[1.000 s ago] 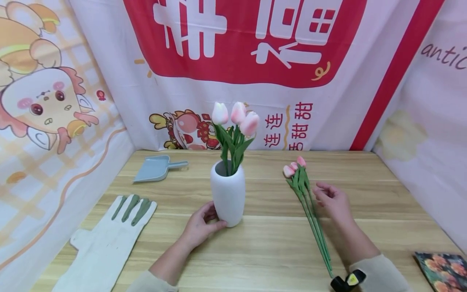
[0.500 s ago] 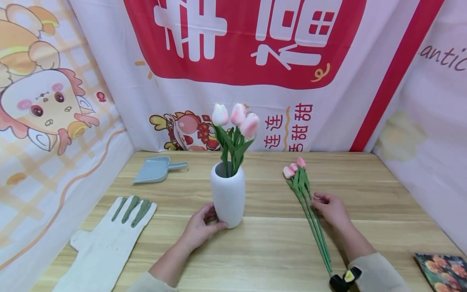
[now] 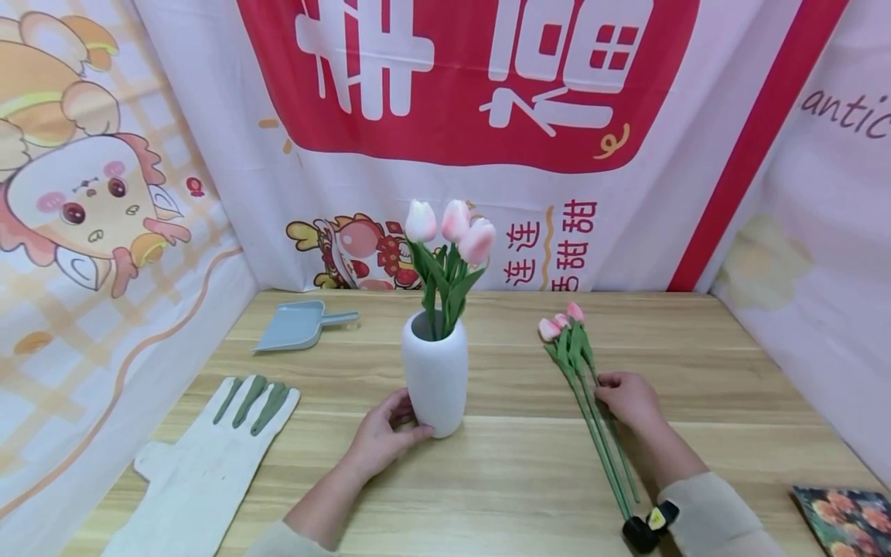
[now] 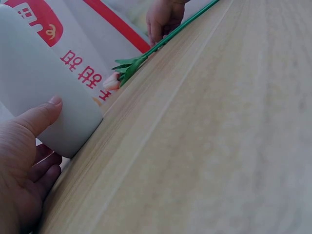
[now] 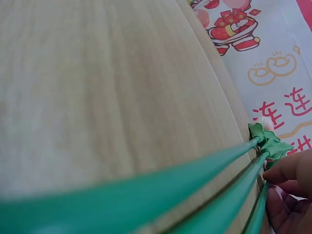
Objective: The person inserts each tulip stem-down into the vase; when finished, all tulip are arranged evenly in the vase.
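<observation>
While the left hand [image 3: 379,437] keeps hold of the white vase [image 3: 436,387] low on its seven o'clock side, thumb in front and fingers behind, the change is over at three o'clock. There the loose tulips [image 3: 575,352] lie on the table [image 3: 501,480], heads toward eleven, stem ends toward five. The right hand [image 3: 632,401], beside the stems a second ago, now pinches one stem [image 5: 259,212] between thumb and forefinger, and that stem's lower end spreads away from the other two. This suggests the work is past reaching and one flower is being singled out, though it does not look lifted yet. The vase stands upright with three tulips [image 3: 438,275] already in it. From the vase, a dustpan [image 3: 288,325] lies toward ten o'clock, a glove [image 3: 202,464] toward eight.
</observation>
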### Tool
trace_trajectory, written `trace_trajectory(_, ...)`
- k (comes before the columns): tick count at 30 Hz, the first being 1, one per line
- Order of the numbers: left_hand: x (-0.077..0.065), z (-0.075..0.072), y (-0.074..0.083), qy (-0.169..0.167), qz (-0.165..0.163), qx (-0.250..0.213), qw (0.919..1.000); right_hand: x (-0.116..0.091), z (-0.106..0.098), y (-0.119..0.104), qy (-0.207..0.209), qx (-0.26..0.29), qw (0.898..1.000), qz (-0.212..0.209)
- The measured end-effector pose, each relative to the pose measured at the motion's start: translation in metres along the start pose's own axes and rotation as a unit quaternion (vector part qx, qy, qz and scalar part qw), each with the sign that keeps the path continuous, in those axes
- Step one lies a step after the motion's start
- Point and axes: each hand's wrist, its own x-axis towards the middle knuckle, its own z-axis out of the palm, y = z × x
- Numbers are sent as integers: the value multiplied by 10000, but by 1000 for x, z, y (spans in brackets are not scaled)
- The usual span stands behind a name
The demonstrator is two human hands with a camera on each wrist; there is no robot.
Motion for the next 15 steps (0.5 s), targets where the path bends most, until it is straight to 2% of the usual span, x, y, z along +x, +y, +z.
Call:
trace_trajectory(3, 0, 0, 0, -20, -11, -13, 10000, 0, -1, 2, 6, 272, 9996, 59)
trace_trajectory(8, 0, 0, -1, -24, -13, -4, 10000, -1, -5, 6, -46, 1237, 9920, 264)
trace_trajectory(12, 0, 0, -2, -19, -9, 7, 10000, -1, -12, 9, -108, 1885, 9807, 506)
trace_trajectory(15, 0, 0, -2, -28, -9, -3, 10000, -2, -17, 10, -209, 2496, 9654, 725)
